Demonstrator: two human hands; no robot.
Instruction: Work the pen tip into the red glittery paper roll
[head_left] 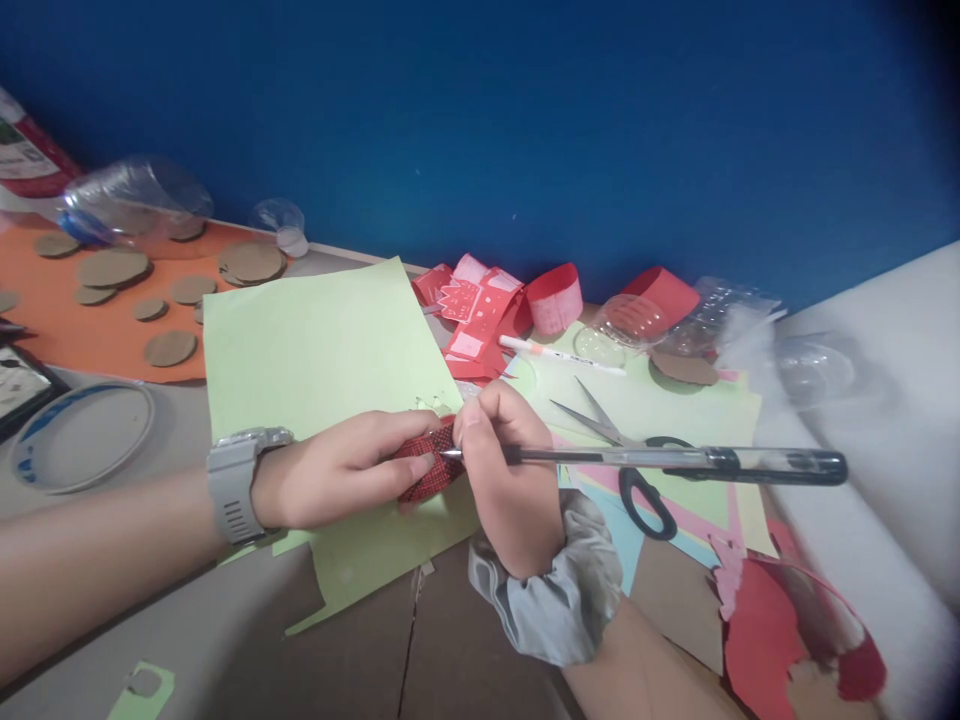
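Low in the middle of the view, my left hand [367,460], with a grey watch on its wrist, pinches a small red and black patterned piece [426,478]. My right hand [506,460], with a grey scrunchie at the wrist, is closed beside it. A black and clear pen [630,457] extends rightward from my right hand's fingers, its metal tip at the patterned piece. Beneath both hands lies light green paper [322,350]. Open scissors [637,445] with black handles rest on coloured sheets, partly behind the pen.
Cardboard discs [114,268] lie on orange paper [45,340] at left, near a clear plastic bottle [142,195] and a tape roll [82,437]. Red paper strips [480,310] and a white marker [562,355] lie behind the hands. Red scraps [761,635] sit at lower right. A blue wall [480,130] rises behind.
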